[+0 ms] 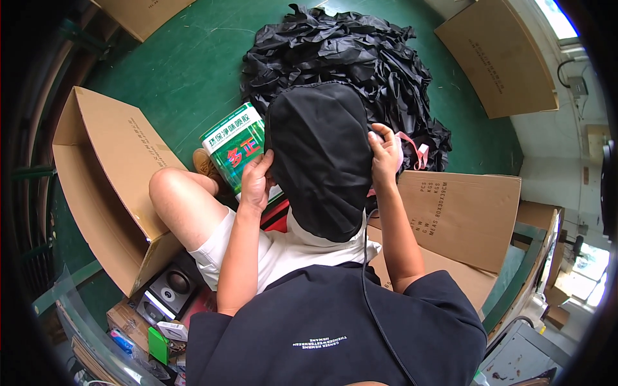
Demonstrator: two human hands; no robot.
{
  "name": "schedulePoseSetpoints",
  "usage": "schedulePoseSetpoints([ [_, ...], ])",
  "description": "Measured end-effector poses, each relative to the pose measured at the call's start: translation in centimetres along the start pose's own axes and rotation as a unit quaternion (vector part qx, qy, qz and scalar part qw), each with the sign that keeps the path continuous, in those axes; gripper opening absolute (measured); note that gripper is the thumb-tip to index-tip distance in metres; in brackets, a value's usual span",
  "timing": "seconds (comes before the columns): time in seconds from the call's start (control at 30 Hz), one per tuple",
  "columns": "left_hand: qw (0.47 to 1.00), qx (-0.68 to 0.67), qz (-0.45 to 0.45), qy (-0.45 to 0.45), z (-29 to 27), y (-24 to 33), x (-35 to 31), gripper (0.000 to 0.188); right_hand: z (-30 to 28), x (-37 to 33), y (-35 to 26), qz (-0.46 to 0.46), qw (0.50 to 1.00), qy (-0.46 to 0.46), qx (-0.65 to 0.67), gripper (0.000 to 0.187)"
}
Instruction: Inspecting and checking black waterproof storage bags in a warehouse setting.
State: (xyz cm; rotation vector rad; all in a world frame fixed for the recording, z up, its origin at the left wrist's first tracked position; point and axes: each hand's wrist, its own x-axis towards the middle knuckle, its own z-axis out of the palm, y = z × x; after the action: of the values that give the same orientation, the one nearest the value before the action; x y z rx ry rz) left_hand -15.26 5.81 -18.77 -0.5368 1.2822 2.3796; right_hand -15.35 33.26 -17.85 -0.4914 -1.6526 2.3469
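A black, oval, bag-like cloth piece [319, 161] is spread upright in front of me, above my lap. My left hand [257, 181] grips its left edge, with the thumb on the near face. On the other side my right hand [385, 151] holds the upper right edge, its fingers curled and partly hidden behind the cloth. Just beyond it lies a large heap of black cloth pieces [335, 48] on the floor. A pink strap [420, 156] shows beside my right hand; what it belongs to is mostly hidden.
A green and white tin [225, 138] stands beside my left hand. Open cardboard boxes flank me at left [116, 174] and right [457, 212]. More cartons stand far left [145, 16] and far right [505, 58] on the green floor [174, 71]. A speaker [172, 286] sits lower left.
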Motion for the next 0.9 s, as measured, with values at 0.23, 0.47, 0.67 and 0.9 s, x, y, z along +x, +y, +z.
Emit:
schedulePoseSetpoints([
  [0.23,0.997,-0.012,-0.005,0.081,1.8,-1.4,-1.3,0.030,-1.5,-1.4,3.6,0.025,0.998,-0.036,0.055,0.022],
  [0.47,0.998,0.048,0.008,0.042,-0.2,-2.7,-0.6,0.033,-1.0,-1.4,3.8,-0.016,1.000,-0.019,0.018,0.017],
  [0.67,0.998,0.059,0.002,0.024,-0.8,-3.7,-0.1,0.027,-0.6,-1.2,4.1,-0.036,0.999,-0.015,-0.003,0.014],
  [0.9,0.999,0.022,0.005,0.036,-0.5,-5.7,-0.5,0.032,-1.2,-1.8,4.7,-0.058,0.997,-0.043,-0.020,0.012],
])
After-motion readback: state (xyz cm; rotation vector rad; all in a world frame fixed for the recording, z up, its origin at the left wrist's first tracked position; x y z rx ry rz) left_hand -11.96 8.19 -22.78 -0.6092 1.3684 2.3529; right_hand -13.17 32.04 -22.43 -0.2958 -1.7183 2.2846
